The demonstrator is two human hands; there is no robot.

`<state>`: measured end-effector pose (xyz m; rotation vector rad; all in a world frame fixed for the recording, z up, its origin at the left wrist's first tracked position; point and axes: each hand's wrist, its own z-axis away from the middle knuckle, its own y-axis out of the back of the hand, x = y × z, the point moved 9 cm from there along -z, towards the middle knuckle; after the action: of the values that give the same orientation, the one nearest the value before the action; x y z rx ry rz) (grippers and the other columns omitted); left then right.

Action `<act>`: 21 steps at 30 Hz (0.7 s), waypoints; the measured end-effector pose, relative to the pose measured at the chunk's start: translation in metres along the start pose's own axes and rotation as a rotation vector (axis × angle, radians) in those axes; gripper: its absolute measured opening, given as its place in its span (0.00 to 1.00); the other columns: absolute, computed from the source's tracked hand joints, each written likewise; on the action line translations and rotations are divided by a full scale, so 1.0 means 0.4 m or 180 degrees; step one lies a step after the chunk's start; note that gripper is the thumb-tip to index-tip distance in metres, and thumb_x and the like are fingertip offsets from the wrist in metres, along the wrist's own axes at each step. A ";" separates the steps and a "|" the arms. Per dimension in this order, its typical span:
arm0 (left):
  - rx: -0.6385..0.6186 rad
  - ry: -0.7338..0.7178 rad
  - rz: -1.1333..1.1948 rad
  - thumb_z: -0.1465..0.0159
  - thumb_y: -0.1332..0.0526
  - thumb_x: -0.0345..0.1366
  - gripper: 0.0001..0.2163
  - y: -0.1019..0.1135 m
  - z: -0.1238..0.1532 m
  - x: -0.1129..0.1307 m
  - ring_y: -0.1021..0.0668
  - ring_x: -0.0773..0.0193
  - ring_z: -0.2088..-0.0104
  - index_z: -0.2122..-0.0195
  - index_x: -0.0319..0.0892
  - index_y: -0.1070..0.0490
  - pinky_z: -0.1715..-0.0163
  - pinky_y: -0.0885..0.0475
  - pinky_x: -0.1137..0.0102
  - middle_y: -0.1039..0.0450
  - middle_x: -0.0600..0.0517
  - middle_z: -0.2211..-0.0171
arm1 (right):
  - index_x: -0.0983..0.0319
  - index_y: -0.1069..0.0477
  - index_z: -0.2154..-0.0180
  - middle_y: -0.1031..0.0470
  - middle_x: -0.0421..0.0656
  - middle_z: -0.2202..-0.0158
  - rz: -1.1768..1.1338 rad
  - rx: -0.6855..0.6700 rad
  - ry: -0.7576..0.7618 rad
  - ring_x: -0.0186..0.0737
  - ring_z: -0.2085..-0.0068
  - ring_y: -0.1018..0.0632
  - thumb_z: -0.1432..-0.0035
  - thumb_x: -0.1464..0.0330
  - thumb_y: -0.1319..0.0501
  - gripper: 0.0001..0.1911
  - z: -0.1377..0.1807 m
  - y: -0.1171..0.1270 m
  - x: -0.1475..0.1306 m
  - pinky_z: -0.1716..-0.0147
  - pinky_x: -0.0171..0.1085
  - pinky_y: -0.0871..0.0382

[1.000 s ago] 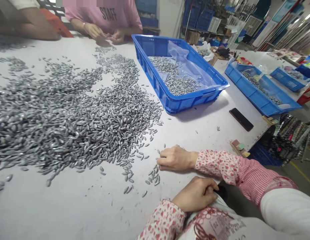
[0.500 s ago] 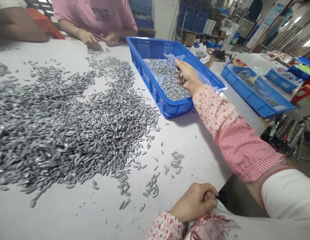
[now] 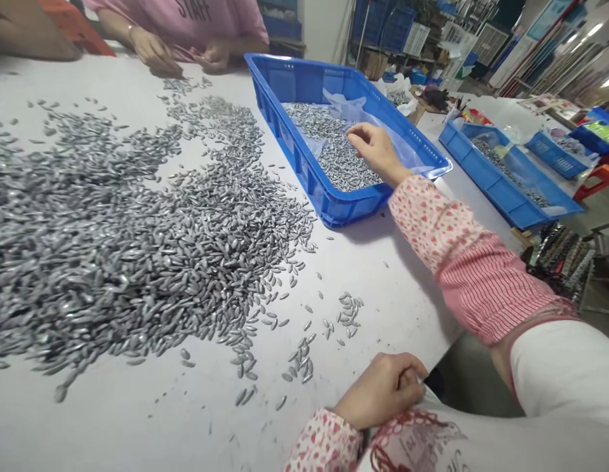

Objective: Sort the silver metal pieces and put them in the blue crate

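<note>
My right hand (image 3: 375,151) hangs over the silver-grey seed-shaped pieces (image 3: 336,157) in a blue plastic crate (image 3: 346,208), fingers apart, with nothing visible in it. A clear plastic liner (image 3: 346,108) lines the crate. On the white table (image 3: 112,419) lies a broad spread of the same pieces (image 3: 137,242), with a small loose cluster (image 3: 348,311) nearest my right arm. My left hand (image 3: 380,390) stays low at the table's near edge, shut on a fold of white printed cloth (image 3: 427,442).
A co-worker's hands (image 3: 157,56) work at the far table edge, near loose pieces. A second blue crate (image 3: 501,183) holding pieces stands to the right, with a smaller blue crate (image 3: 552,157) beyond it. Shelves and stored goods fill the background.
My right hand held pieces over the crate half a second ago and now has its fingers apart, with nothing visible in it. A second earlier it rested on the table.
</note>
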<state>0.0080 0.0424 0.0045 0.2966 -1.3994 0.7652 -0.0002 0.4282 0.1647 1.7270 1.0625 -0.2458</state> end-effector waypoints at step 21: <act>-0.0103 -0.0515 -0.0708 0.42 0.35 0.27 0.11 -0.025 -0.006 0.031 0.29 0.69 0.75 0.58 0.38 0.24 0.73 0.36 0.77 0.30 0.57 0.75 | 0.69 0.46 0.35 0.49 0.63 0.33 0.0090 -0.2841 0.2706 0.59 0.31 0.50 0.49 0.38 0.41 0.53 0.789 -0.389 -0.370 0.35 0.52 0.50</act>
<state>0.0161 0.0405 0.0184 0.4889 -1.4996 0.5444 -0.1035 0.0925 0.0155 0.9848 1.4272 0.9370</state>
